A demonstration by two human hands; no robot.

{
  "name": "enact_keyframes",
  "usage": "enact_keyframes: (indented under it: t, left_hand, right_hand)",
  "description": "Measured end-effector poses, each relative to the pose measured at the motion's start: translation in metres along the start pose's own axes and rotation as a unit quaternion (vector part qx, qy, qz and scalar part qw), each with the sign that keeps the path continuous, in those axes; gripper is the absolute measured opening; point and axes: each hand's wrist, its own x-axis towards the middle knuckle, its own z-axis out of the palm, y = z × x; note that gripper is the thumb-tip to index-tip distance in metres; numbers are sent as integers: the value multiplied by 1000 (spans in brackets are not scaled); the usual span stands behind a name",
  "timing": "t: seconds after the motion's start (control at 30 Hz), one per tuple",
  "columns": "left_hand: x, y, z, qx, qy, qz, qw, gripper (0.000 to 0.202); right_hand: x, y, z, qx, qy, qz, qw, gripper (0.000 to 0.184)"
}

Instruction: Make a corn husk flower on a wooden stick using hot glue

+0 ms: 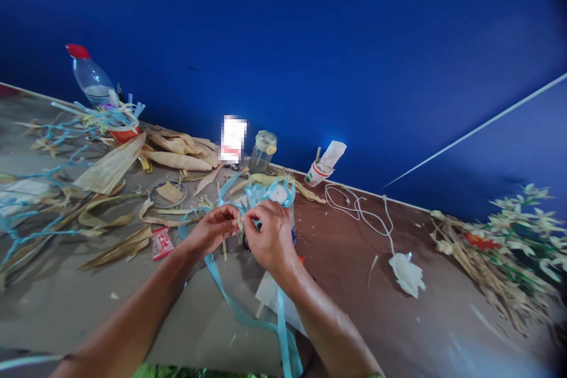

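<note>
My left hand and my right hand meet over the table's middle, fingertips pinched together on a small pale piece of dried husk. A light blue ribbon trails from under my hands down toward me. More blue ribbon loops lie just behind my hands. A thin stick hangs below my left hand.
Dried corn husks and blue strips litter the left of the brown table. Along the blue wall stand a plastic bottle, a glass jar and a paper cup. A white cord, white husk flower and flower bundle lie right.
</note>
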Motion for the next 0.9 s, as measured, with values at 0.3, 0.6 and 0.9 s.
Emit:
enact_keyframes:
  t: [0.3, 0.6, 0.9]
  left_hand:
    - [0, 2, 0, -55, -18, 6, 998, 10]
    - [-2, -1, -6, -104, -44, -25, 993, 21]
    - [-4, 0, -4, -138, -31, -49, 989, 33]
  right_hand:
    - [11, 17, -13, 230, 8, 97, 968, 14]
    - [10, 27, 6, 306, -9, 150, 940, 19]
    - [11, 7, 7, 290, -18, 132, 948, 15]
